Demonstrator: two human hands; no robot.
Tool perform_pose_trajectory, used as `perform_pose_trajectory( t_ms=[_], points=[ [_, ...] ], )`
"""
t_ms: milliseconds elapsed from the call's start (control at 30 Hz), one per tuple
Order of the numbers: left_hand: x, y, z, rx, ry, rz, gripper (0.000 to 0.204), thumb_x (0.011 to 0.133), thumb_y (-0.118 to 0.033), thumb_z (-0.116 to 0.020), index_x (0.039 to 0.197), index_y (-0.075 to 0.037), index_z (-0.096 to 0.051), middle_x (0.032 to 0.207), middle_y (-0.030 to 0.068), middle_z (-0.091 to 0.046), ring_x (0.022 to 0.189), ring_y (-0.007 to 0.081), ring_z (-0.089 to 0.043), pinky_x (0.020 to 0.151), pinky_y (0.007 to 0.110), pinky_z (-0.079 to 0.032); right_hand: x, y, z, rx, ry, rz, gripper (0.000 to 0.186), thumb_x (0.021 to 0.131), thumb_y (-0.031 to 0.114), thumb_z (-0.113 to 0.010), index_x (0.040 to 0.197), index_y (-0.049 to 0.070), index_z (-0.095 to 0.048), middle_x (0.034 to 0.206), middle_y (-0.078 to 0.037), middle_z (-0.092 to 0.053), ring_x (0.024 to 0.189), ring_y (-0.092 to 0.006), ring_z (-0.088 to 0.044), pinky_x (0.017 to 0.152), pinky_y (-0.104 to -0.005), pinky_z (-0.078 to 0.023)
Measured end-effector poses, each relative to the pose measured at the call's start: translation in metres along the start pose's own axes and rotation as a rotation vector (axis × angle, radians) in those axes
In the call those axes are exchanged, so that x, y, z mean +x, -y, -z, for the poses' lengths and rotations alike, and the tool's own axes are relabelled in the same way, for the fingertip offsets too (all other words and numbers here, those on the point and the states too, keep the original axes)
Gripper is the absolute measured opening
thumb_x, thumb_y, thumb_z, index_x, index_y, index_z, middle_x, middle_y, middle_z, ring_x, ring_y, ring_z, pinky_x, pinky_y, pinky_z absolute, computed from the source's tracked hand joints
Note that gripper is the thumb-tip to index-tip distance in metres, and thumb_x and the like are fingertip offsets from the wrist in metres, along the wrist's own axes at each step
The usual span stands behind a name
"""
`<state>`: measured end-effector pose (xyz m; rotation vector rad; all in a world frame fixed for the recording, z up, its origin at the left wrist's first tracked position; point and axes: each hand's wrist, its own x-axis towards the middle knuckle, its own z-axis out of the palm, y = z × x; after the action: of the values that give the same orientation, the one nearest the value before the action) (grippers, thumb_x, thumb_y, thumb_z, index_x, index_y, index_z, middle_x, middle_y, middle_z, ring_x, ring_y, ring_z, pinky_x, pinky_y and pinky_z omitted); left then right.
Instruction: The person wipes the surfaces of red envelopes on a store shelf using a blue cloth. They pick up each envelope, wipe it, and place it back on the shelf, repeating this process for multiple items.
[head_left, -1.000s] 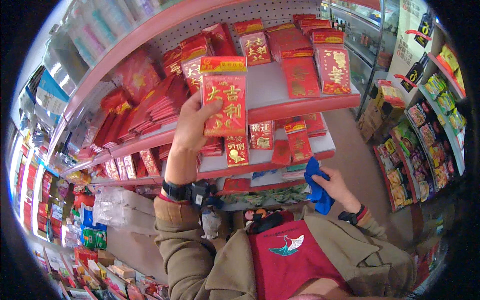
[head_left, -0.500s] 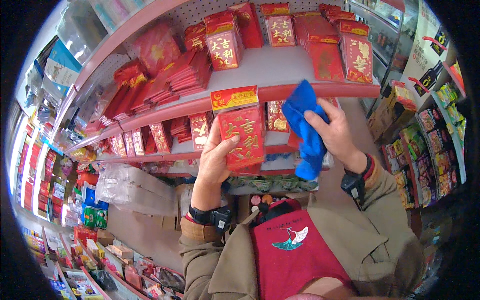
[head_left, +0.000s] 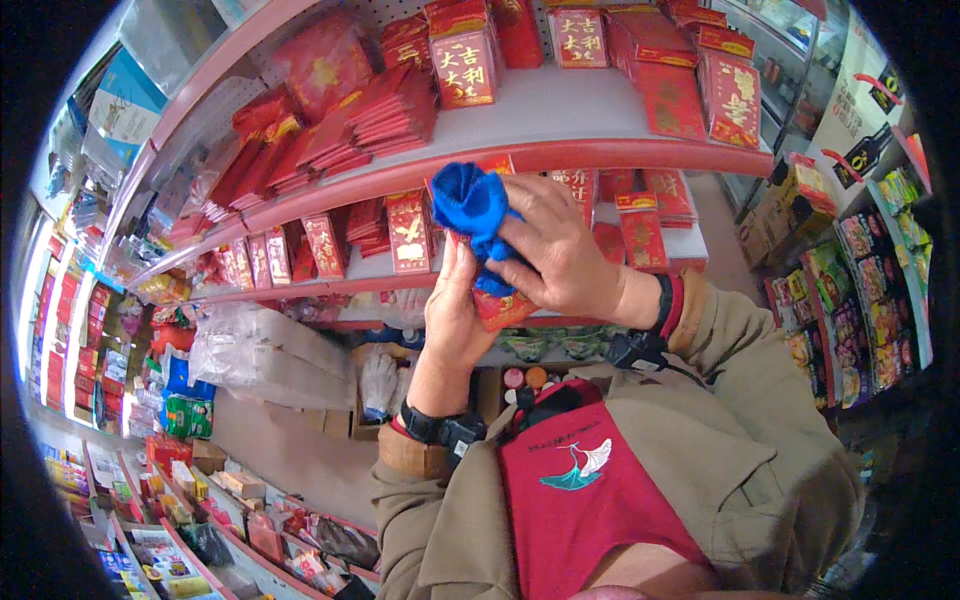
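In front of the shelves, my left hand (head_left: 457,318) grips a pack of red envelopes (head_left: 503,311) with gold print, its thumb on the front. My right hand (head_left: 562,250) has its fingers closed round a bunched blue cloth (head_left: 466,204) and presses it against the face of the pack. Cloth and fingers hide most of the pack; a lower corner shows below them, and a bit of its top shows behind.
The upper shelf (head_left: 545,118) bears stacks of red envelopes (head_left: 380,125), with more packs (head_left: 408,232) on the shelf below. Plastic-wrapped bundles (head_left: 265,355) stand at lower left. Snack racks (head_left: 880,270) line the right, and divided bins (head_left: 250,510) the lower left.
My right hand has swung left with the blue cloth, from beside the pack onto its front. My left hand still holds the pack, shifted slightly right. The view has shifted a little.
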<state>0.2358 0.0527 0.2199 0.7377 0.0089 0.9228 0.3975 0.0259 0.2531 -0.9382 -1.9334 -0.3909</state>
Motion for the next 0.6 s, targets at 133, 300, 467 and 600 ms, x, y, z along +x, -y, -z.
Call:
perform_pose_trajectory(
  t_ms=[133,300,467,600],
  points=[
    [-0.002,0.003,0.014,-0.051,0.002,-0.001,0.051,0.106,-0.04,-0.03,0.147,-0.011,-0.032,0.146,0.0101,-0.043,0.132,0.0271,-0.046,0.109,0.044,-0.04,-0.013,0.01,-0.007,-0.024,0.107,0.06,0.046,0.079,0.028,-0.069,0.118,0.004,-0.061,0.135,-0.019,-0.05,0.132,-0.037,-0.042,0.112,-0.0548,-0.028],
    [0.005,-0.005,0.025,-0.069,-0.124,0.022,0.054,0.102,-0.051,-0.033,0.125,-0.008,-0.056,0.121,0.0131,-0.064,0.11,0.0266,-0.062,0.098,0.041,-0.049,-0.025,0.015,-0.006,0.009,0.232,0.189,0.045,0.079,0.023,-0.068,0.12,0.006,-0.061,0.133,-0.017,-0.053,0.132,-0.0336,-0.045,0.112,-0.057,-0.028],
    [0.004,-0.003,0.021,-0.158,-0.095,0.103,0.065,0.1,-0.058,-0.033,0.134,-0.006,-0.05,0.13,0.0144,-0.059,0.117,0.0289,-0.059,0.101,0.043,-0.047,-0.029,0.012,-0.006,-0.011,0.262,0.213,0.046,0.078,0.024,-0.067,0.121,0.008,-0.061,0.136,-0.012,-0.054,0.132,-0.0301,-0.047,0.112,-0.0583,-0.025],
    [0.0,0.002,0.017,-0.119,-0.125,0.155,0.068,0.099,-0.062,-0.03,0.139,-0.009,-0.045,0.134,0.0149,-0.055,0.122,0.0304,-0.056,0.102,0.043,-0.047,-0.025,0.005,-0.006,-0.103,0.198,0.192,0.042,0.076,0.026,-0.067,0.114,0.009,-0.064,0.134,-0.009,-0.055,0.132,-0.0294,-0.046,0.113,-0.0594,-0.022]
  ],
)
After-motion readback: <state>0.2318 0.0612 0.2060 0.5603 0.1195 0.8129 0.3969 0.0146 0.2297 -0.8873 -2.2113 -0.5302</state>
